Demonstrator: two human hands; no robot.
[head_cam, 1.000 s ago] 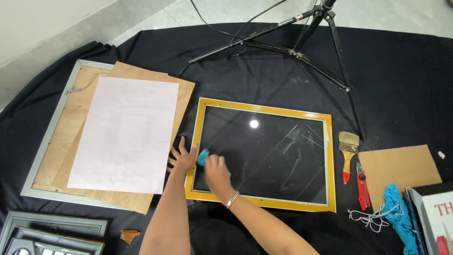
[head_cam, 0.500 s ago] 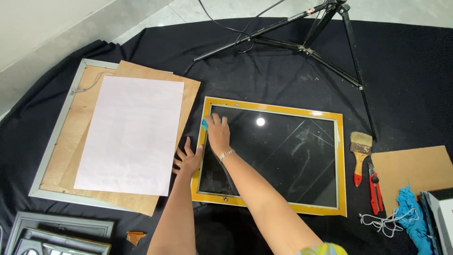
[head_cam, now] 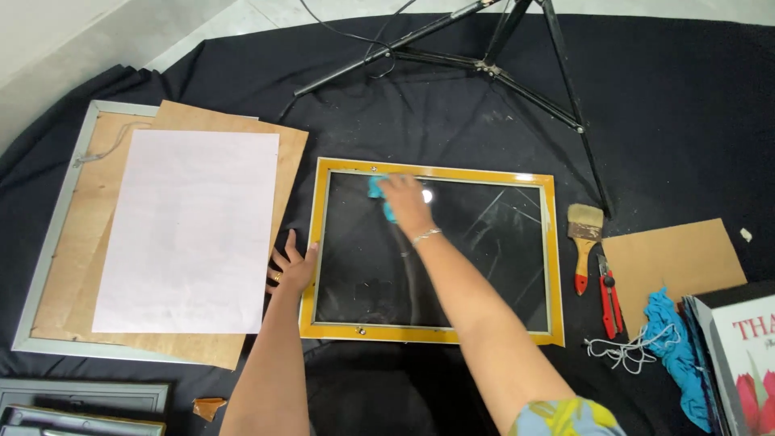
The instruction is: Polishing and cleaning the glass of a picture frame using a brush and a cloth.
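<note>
A yellow picture frame [head_cam: 552,266] with dark glass lies flat on the black cloth. My right hand [head_cam: 406,203] presses a small blue cloth [head_cam: 379,192] against the glass near the frame's top edge, left of centre. My left hand [head_cam: 291,265] rests flat, fingers spread, against the frame's left side, holding nothing.
Left of the frame lie a white sheet [head_cam: 190,226] on brown backing boards [head_cam: 295,153] and a silver frame [head_cam: 48,242]. To the right are a paintbrush [head_cam: 583,242], red pliers [head_cam: 607,295], cardboard [head_cam: 674,258], blue rag [head_cam: 670,339], string and a book [head_cam: 747,355]. A black tripod [head_cam: 517,73] stands behind.
My right hand has slid the blue cloth from the frame's lower left up and rightward along the top of the glass. My left hand stays at the frame's left edge.
</note>
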